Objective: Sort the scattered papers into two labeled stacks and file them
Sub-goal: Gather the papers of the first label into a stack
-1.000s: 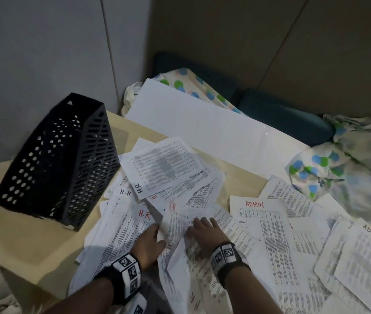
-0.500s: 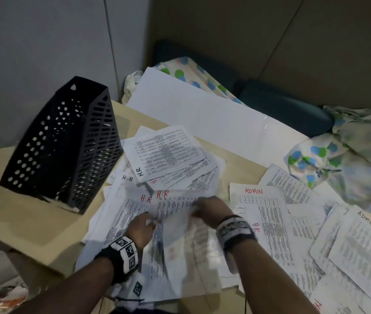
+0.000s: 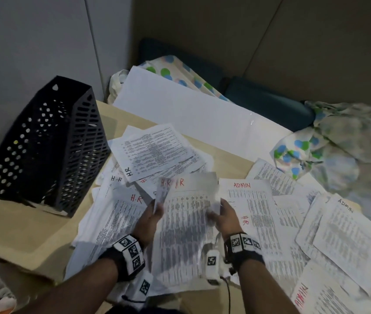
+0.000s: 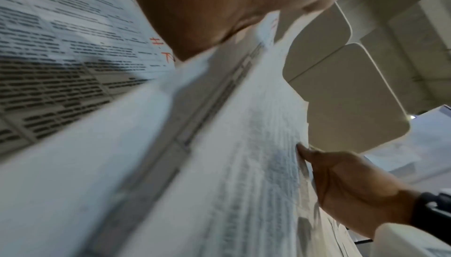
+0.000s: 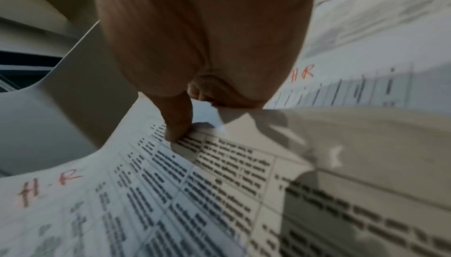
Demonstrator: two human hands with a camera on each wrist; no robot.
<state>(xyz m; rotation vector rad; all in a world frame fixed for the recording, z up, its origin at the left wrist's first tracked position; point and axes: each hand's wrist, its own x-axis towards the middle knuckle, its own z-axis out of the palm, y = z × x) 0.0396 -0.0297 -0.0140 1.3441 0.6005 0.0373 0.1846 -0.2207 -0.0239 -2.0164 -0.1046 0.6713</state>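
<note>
Both hands, the left hand (image 3: 149, 219) and right hand (image 3: 226, 217), grip opposite edges of a raised bundle of H.R sheets (image 3: 186, 225). Beyond, ADMIN sheets (image 3: 251, 200) lie scattered on the tabletop (image 3: 10, 225); the black file holder (image 3: 44, 146) holds no visible papers. Sorting appears partial, filing not yet done.

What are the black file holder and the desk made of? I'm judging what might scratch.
Black file holder: probably moulded plastic, matte, with evenly perforated walls. Desk: looks like pale wood-effect laminate, smooth and low-sheen; the core isn't visible.
</note>
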